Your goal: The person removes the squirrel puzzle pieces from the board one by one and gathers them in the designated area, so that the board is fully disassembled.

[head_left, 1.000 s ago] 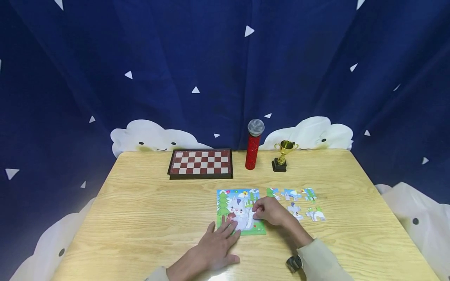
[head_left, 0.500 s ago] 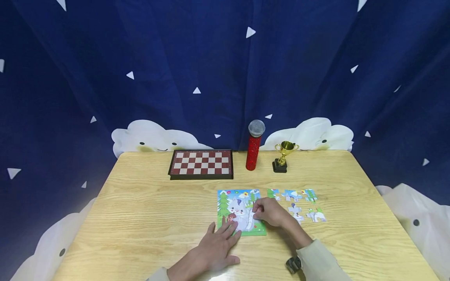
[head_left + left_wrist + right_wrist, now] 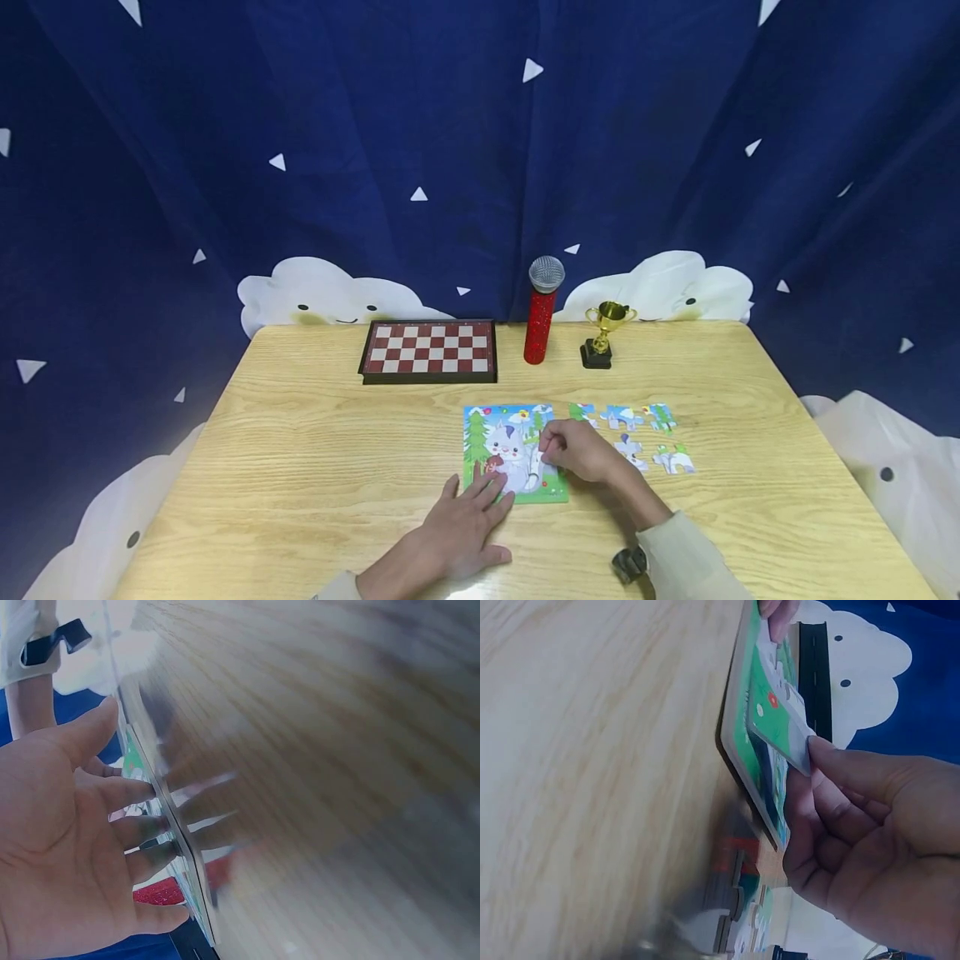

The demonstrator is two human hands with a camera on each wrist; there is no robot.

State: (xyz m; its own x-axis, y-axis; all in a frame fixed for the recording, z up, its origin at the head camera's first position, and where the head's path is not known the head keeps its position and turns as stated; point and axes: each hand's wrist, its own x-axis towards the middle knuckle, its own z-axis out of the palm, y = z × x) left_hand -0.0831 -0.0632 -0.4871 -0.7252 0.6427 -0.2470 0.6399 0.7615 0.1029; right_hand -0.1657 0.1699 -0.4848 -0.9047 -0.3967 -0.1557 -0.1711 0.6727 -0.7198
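A square picture jigsaw puzzle [image 3: 476,429] of a pale squirrel among green trees lies on the table. My left hand [image 3: 461,529] rests with spread fingers over its lower left part. At the puzzle's right side is my right hand [image 3: 579,450]. In the right wrist view, thumb and finger pinch the corner of a puzzle piece [image 3: 775,720], green with a red flower and a white part. That piece is tilted up from the puzzle's tray [image 3: 739,739], its lower edge still down at the tray. In the left wrist view, the left fingertips [image 3: 180,915] reach onto the puzzle.
Several loose puzzle pieces [image 3: 630,450] lie to the right of the puzzle. Behind stand a folded red-and-white chessboard [image 3: 429,350], a red microphone [image 3: 538,329] and a small gold trophy [image 3: 597,354]. A dark blue curtain [image 3: 450,125] hangs behind the table.
The right hand shifts only very slightly, and the piece under its fingers shows a slightly more raised edge near the squirrel's tail. The left hand stays in place.
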